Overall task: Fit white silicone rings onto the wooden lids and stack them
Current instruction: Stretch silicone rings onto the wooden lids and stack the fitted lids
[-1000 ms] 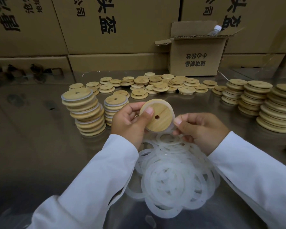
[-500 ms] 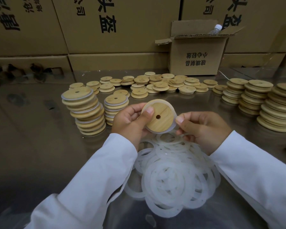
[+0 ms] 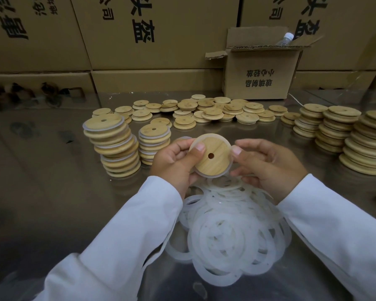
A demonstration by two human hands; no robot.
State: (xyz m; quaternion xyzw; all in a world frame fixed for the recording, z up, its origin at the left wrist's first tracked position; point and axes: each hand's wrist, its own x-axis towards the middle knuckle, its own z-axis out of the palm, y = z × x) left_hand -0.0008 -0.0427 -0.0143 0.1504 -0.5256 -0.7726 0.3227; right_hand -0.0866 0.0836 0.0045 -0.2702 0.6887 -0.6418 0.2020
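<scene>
Gripping the round wooden lid (image 3: 213, 164) in my left hand (image 3: 174, 162); my right hand (image 3: 269, 164) is pinching the white silicone ring (image 3: 214, 176), its slack now seated; stacking is coming.

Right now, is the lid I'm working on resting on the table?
No, the left hand and right hand hold the lid up above the pile of white rings.

The small open box (image 3: 258, 81) at the back of the worktop carries two lines of black print, standing upside down: "玻璃制品" and "小心轻放". The big middle carton (image 3: 172, 44) behind it shows large black "头盔" with smaller "公司" beside it. The right carton (image 3: 345, 40) shows "盔" again. The print on the left carton (image 3: 41, 46) is cut off and cannot be read.
</scene>
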